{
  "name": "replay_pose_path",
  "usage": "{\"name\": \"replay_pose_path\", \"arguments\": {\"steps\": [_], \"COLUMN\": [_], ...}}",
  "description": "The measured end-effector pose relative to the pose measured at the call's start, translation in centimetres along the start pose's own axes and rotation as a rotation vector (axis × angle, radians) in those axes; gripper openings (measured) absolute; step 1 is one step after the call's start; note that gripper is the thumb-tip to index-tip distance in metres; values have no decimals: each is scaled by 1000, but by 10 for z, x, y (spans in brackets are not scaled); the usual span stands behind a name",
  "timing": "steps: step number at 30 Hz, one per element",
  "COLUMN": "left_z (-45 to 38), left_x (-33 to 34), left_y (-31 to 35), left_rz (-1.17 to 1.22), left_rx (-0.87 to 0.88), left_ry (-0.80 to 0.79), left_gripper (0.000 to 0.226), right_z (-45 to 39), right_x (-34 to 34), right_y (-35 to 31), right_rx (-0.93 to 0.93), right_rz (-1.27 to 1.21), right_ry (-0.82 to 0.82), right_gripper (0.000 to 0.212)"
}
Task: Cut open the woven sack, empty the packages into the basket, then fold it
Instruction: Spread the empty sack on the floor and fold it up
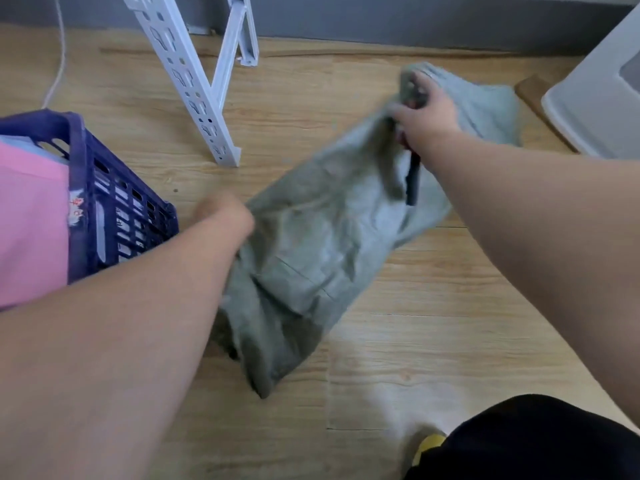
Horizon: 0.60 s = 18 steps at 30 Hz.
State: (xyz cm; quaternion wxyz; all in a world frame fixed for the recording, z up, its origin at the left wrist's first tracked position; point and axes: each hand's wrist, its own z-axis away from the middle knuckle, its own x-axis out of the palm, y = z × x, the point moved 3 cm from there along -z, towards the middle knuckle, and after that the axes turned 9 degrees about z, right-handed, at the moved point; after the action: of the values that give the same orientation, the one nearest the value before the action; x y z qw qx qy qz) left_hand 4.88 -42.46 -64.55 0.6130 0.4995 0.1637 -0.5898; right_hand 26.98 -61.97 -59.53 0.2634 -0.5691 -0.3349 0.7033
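Note:
A grey-green woven sack [322, 237] lies limp and crumpled on the wooden floor, stretched from lower middle to upper right. My left hand [225, 216] grips its near left edge with curled fingers. My right hand [426, 112] grips the sack's far end and also holds a tool with red and dark handles [412, 178], probably scissors. A dark blue plastic basket [114, 202] stands at the left with a pink package [31, 220] and a pale blue one inside. The picture is blurred by motion.
A white perforated metal frame leg [194, 84] stands on the floor behind the sack. A white plastic bin [599, 98] sits at the right, a grey wall base runs behind, and a white cable [59, 64] hangs at the far left. My dark-clothed knee [526, 441] is at the bottom right.

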Motion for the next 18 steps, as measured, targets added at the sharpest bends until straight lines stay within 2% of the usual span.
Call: {"name": "replay_pose_path", "arguments": {"steps": [2,3,4,5,7,9,10,11,12,15,16,18], "left_z": [-8,-3,3,7,17,23,25,29,34,53,60,70], "left_x": [-23,-32,-31,-23,1,26,34,40,41,35,35,41], "left_y": [-10,-13,-13,-15,-23,-43,-53,-62,-70,-90,-98,-110], "left_rz": [84,40,3,-21,-101,-295,-372,-391,-354,8,102,245], "left_rx": [29,144,246,354,473,470,439,424,403,258,155,-124], "left_ry": [259,375,368,294,46,-219,-291,-277,-192,274,374,474], "left_gripper": [37,33,27,22,19,27,35,43,47,44,47,60], "right_z": [-2,0,4,8,22,39,45,47,50,55,57,63], "right_x": [30,40,48,56,75,91,96,100,100,100,103,116], "right_y": [-28,-29,-25,-12,32,65,81,96,107,120,121,118], "right_rx": [-82,-85,-68,-16,92,134,174,246,329,596,649,700], "right_rz": [13,133,236,316,427,497,524,523,513,422,378,269], "right_ry": [-159,-185,-168,-177,-265,-307,-300,-298,-280,-306,-348,-413], "right_gripper": [60,57,49,41,32,28,25,24,23,36,45,52]}}
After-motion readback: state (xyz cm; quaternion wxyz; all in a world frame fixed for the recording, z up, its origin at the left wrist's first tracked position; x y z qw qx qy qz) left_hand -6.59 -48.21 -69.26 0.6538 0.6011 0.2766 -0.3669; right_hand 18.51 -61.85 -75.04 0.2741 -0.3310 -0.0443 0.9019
